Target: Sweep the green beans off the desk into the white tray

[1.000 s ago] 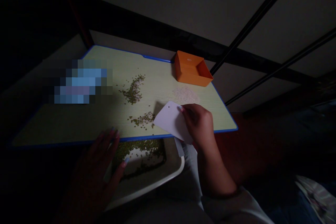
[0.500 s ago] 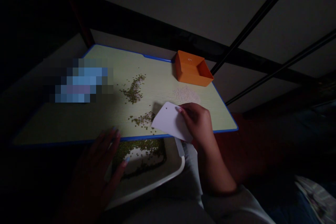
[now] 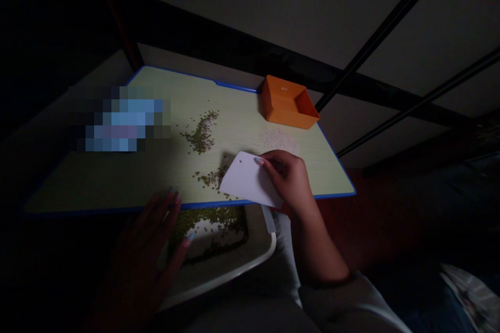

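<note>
My right hand (image 3: 287,174) grips a white flat scraper (image 3: 250,179) with a small hole in one corner. The scraper stands on the table near its front edge, beside a small patch of green beans (image 3: 209,178) mixed with pale grains. Farther back lies a second patch of green beans (image 3: 201,135) with pale grains among them. My left hand (image 3: 156,229) is open, fingers spread, at the table's front edge above a white basin (image 3: 262,242). Inside the basin are many green beans (image 3: 214,214). Much of the left hand is in shadow.
An orange open box (image 3: 289,109) stands at the back right of the blue-edged table (image 3: 164,83). Pale grains (image 3: 278,140) are spread in front of the box. A blurred-out bluish object (image 3: 123,122) lies at the left. Cabinet panels rise behind the table.
My right hand has moved slightly left with the scraper, which now covers more of the near bean patch. My left hand stays almost in place.
</note>
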A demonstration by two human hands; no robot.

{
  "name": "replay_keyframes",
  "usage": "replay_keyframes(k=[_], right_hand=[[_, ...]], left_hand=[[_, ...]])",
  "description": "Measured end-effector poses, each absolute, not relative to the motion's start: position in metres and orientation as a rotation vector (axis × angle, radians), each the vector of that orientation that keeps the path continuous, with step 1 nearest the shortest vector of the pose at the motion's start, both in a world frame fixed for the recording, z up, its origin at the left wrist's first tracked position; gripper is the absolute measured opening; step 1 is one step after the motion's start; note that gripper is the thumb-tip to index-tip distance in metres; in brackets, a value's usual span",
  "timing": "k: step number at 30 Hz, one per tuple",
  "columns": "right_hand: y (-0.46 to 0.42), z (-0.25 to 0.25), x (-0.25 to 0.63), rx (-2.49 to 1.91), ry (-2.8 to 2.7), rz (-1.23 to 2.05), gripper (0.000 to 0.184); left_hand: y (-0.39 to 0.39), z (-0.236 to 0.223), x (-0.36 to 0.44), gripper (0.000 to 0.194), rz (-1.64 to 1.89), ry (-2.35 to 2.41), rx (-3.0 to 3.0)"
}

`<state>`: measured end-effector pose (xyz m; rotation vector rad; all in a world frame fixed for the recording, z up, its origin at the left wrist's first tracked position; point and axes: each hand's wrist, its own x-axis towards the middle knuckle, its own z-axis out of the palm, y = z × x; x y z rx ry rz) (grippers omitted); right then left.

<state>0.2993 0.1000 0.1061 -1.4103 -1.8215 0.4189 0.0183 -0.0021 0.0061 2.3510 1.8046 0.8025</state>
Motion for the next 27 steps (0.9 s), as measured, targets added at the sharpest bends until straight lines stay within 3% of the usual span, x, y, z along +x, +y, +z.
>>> replay_keyframes(k=[27], right_hand=[[0.0946,0.1039,0.3053,-1.405,-1.808,0.473,0.019]], left_hand=[[-0.0021,0.0083,0.0206,0.068,0.826,1.812,2.312]])
